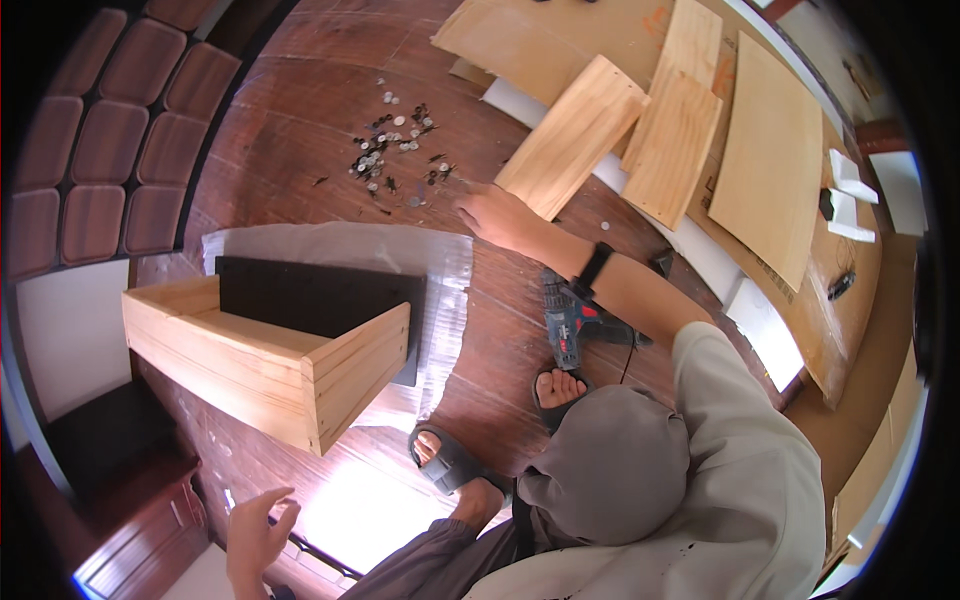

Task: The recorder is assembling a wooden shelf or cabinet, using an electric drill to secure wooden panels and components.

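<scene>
At left, over the foam sheet [450,290], a wooden frame [220,360] with dark panel [300,300]; a knock could scrape it. Drill [568,330] beside a sandalled foot [557,388]: trip risk. Left hand [258,540] empty, fingers parted; right hand out of view. Co-worker's hand [490,215] near loose fittings [377,160]; a sweep could scatter them.

To your left, the drawer box [220,365] stands partly on the packing sheet [448,330], with fasteners [399,121] ahead, the power drill [566,325] right, and a wooden panel [770,160] on cardboard [540,30] farther right.

bright patch [365,495] on reddish-brown floor [285,140]
</scene>
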Available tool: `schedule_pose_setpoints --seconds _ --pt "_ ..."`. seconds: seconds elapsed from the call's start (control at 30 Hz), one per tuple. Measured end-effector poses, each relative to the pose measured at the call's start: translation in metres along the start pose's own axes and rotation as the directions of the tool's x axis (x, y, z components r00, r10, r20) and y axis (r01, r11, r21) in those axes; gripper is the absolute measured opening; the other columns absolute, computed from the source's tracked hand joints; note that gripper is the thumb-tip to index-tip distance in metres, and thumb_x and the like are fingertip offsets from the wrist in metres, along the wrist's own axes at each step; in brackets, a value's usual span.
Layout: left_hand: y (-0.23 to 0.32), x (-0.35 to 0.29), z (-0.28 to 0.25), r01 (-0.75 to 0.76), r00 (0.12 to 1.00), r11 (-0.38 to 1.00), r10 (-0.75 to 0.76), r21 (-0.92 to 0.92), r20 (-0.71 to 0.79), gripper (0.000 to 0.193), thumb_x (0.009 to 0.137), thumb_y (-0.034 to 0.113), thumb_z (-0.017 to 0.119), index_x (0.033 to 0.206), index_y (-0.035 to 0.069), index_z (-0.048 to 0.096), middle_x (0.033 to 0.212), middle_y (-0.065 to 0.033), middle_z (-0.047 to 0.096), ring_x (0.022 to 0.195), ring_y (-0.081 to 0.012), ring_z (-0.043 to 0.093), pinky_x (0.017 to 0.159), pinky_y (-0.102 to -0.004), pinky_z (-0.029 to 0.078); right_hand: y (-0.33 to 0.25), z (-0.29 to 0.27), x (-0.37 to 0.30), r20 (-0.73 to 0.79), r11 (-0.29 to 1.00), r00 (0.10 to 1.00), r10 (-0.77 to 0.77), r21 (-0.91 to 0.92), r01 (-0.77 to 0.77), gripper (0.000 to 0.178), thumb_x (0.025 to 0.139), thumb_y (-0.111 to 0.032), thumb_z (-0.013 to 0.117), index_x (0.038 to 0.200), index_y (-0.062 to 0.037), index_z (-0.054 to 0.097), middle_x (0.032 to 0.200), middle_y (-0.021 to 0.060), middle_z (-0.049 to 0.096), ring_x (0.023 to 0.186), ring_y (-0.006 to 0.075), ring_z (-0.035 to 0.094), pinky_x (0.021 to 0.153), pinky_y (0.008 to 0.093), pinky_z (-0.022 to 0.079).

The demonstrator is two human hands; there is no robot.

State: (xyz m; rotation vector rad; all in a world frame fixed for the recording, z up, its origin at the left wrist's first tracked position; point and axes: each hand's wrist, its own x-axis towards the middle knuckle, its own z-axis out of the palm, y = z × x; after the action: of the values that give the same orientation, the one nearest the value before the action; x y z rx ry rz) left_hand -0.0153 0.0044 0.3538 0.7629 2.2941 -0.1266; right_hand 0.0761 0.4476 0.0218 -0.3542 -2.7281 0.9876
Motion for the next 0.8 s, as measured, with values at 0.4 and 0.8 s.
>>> schedule_pose_setpoints --seconds 0.4,0.8 --pt "0.033 -0.050 0.006 -0.004 1.000 0.998 0.005 -0.068 0.010 0.027 0.079 0.010 0.073 0.105 0.003 0.070 0.091 -0.0151 0.073 0.085 -0.0306 0.071 0.076 -0.0356 0.054 -0.007 0.052 0.083 0.215 0.722 0.896 -0.388 -0.533 0.441 0.017 0.076 -0.014 0.060 0.091 -0.0107 0.070 0.094 0.0050 0.062 0.102 0.0238 0.059 0.084 0.0366 0.053" --pt "0.070 0.073 -0.080 -0.627 0.721 0.743 0.667 0.234 -0.187 0.098 0.047 0.029 0.093 0.135 0.009 0.055 0.139 -0.0140 0.051 0.135 -0.0381 0.039 0.110 -0.0522 0.033 -0.128 -0.123 0.092 0.126 0.869 0.870 -0.477 -0.079 0.488 0.019 0.087 -0.015 0.064 0.102 -0.0039 0.069 0.092 0.0140 0.071 0.086 0.0308 0.069 0.070 0.0385 0.055"
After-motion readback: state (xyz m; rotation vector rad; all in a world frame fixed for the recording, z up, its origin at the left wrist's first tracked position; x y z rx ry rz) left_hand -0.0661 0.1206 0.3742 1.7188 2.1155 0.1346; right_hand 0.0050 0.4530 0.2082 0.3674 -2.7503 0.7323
